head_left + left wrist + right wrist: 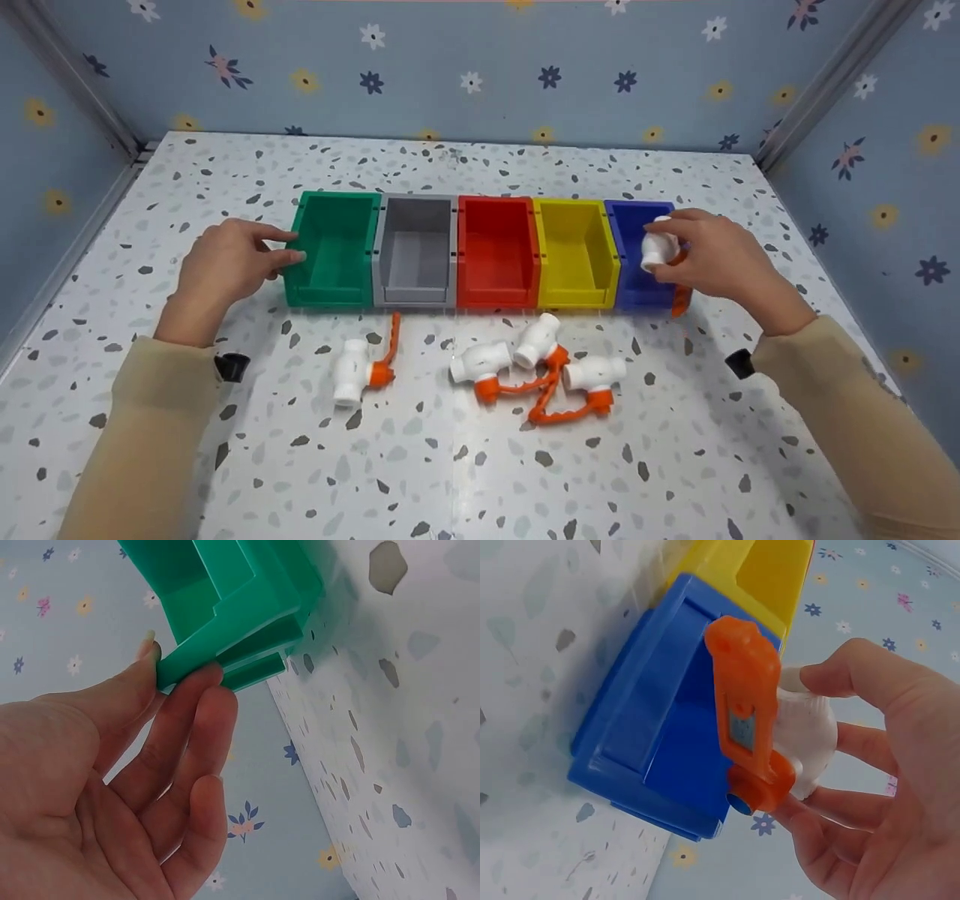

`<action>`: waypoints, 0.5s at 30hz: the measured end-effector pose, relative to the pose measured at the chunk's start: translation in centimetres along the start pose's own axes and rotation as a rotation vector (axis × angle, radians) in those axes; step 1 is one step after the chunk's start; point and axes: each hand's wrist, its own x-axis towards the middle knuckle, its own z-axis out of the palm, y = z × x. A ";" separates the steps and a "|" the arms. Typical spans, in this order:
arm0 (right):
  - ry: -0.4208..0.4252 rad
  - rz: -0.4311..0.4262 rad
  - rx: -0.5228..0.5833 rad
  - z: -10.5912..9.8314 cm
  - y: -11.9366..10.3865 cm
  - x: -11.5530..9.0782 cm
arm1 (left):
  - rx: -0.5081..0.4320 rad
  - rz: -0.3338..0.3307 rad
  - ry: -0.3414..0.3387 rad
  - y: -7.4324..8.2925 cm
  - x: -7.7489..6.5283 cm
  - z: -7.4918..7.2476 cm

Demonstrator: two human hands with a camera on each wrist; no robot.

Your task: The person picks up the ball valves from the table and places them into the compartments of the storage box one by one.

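Note:
My right hand (712, 251) grips a white plastic ball valve (808, 736) by its body, over the blue bin (637, 289) at the right end of the row. The valve's orange lever handle (744, 701) crosses in front of the blue bin's opening in the right wrist view. At the other end, my left hand (225, 259) pinches the side wall of the green bin (225, 634) between thumb and fingers. On the table before the bins lie several more white valves with orange handles: one valve (350, 373) alone at left, the others (480, 361) bunched near the middle.
Between the end bins stand a grey bin (415, 295), a red bin (496, 296) and a yellow bin (576, 298), joined side by side. The speckled table (450, 480) is bounded by flower-patterned panels (480, 45) at the back and both sides.

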 end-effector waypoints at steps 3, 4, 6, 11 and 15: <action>-0.016 0.000 0.013 -0.4 0.2 1.1 | -0.007 -0.006 0.000 -0.1 -0.1 0.1; -0.023 0.003 0.017 -0.5 0.2 1.5 | -0.007 -0.009 0.000 -0.1 -0.1 0.1; -0.039 0.013 0.032 -0.6 0.3 2.1 | -0.006 -0.011 0.002 -0.1 -0.2 0.1; -0.061 0.038 0.027 -0.4 0.4 3.4 | -0.001 -0.005 0.008 0.0 -0.2 0.1; -0.065 0.026 -0.019 0.0 0.6 4.2 | -0.002 -0.003 0.001 0.2 -0.1 0.0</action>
